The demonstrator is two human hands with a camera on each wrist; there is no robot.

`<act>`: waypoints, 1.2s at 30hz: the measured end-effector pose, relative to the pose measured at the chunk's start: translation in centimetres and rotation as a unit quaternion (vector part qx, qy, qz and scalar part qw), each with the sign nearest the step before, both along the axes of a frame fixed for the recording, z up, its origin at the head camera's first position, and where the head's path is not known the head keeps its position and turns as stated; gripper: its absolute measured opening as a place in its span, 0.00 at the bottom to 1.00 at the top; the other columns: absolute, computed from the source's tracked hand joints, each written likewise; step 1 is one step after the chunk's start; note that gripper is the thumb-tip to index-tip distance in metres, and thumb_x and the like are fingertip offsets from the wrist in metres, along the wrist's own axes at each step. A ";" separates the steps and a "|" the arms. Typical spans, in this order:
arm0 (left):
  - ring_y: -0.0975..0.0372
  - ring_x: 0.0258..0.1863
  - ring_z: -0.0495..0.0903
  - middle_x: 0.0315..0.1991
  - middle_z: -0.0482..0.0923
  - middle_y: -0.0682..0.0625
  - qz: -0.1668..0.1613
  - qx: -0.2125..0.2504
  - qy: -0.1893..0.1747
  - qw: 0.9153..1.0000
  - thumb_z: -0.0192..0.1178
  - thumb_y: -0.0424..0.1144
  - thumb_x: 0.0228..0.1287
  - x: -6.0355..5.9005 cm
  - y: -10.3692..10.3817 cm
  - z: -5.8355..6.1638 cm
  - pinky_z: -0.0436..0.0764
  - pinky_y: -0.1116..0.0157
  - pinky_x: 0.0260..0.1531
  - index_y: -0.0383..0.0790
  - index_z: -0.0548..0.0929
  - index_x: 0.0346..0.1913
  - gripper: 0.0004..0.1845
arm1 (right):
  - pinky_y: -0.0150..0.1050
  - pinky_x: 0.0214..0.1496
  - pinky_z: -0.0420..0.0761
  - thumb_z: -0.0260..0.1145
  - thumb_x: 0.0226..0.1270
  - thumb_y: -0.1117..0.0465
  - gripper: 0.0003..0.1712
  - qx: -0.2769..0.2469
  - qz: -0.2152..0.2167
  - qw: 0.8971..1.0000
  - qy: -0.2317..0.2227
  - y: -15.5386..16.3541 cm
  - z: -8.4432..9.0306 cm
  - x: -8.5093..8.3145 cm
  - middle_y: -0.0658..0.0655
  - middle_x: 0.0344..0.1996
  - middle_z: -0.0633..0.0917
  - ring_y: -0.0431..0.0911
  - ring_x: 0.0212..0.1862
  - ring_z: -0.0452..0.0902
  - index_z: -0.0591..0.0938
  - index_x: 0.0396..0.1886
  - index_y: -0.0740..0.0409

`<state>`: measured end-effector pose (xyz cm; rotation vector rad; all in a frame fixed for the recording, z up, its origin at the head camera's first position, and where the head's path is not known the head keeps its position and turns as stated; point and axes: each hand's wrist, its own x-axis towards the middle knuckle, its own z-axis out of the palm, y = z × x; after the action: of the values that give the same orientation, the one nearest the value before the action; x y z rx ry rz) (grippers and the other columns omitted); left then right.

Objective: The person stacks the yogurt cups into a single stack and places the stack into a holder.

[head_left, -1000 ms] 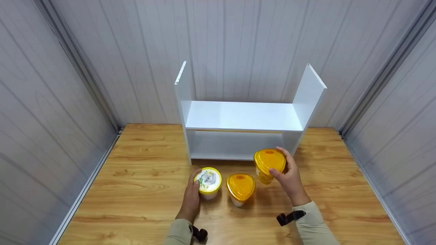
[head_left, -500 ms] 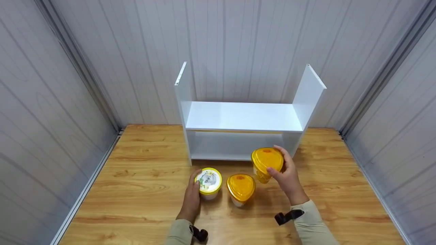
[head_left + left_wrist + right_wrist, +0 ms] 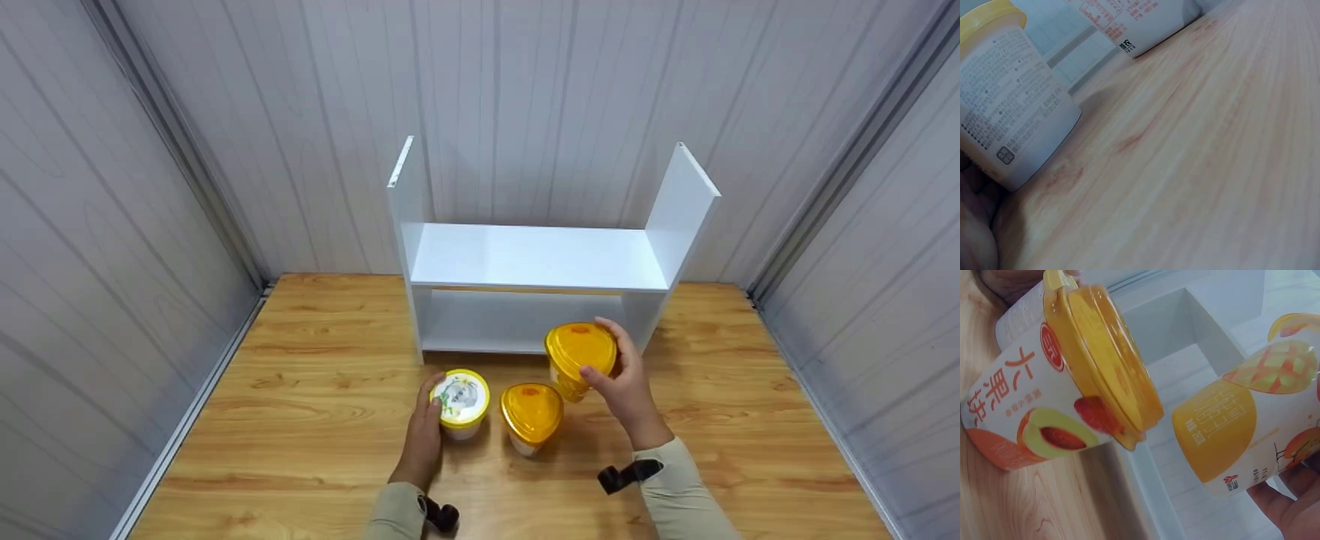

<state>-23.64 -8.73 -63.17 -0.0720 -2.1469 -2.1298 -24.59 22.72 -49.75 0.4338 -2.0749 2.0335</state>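
The right hand (image 3: 628, 390), fingers curved partway round one orange-lidded cup (image 3: 579, 349), holds it above the bench (image 3: 300, 420), before the shelf unit's (image 3: 536, 256) lower front edge. The left hand (image 3: 421, 433) has its fingers round the standing white-lidded cup (image 3: 461, 401); another orange-lidded cup (image 3: 532, 416) stands (upright, untouched) between. Broad room stretches toward the bench's left and right edges.

White shelf unit (image 3: 540, 256) upright on wood-grain worktop (image 3: 300, 405), towards its far edge; two boards, one above the other, side panels rising past the upper one. Behind: pale panelled back wall (image 3: 517, 90), vertical grain lines. Left wall (image 3: 82, 247), right wall (image 3: 885, 277) similar; grey metal strips (image 3: 174, 150) in both corners.
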 end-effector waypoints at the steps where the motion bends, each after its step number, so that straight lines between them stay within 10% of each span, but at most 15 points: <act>1: 0.51 0.75 0.57 0.75 0.63 0.44 0.000 -0.001 0.002 1.000 0.39 0.38 0.80 0.0 0.0 0.0 0.49 0.46 0.74 0.53 0.67 0.73 0.24 | 0.35 0.59 0.80 0.68 0.62 0.69 0.42 0.001 -0.001 1.000 -0.002 -0.1 0.0 0.0 0.61 0.61 0.74 0.53 0.57 0.76 0.62 0.75 0.65; 36: 0.51 0.77 0.54 0.75 0.62 0.44 -0.005 0.001 0.011 1.000 0.39 0.40 0.81 -0.1 -0.1 -0.3 0.48 0.45 0.75 0.49 0.64 0.76 0.24 | 0.41 0.60 0.81 0.71 0.61 0.62 0.46 -0.035 0.048 0.998 0.010 -3.7 0.2 0.0 0.64 0.62 0.74 0.57 0.58 0.76 0.61 0.76 0.64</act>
<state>-23.75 -8.80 -63.50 -0.1055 -2.1376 -2.1270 -24.58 19.01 -49.58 0.5482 -2.0009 2.1379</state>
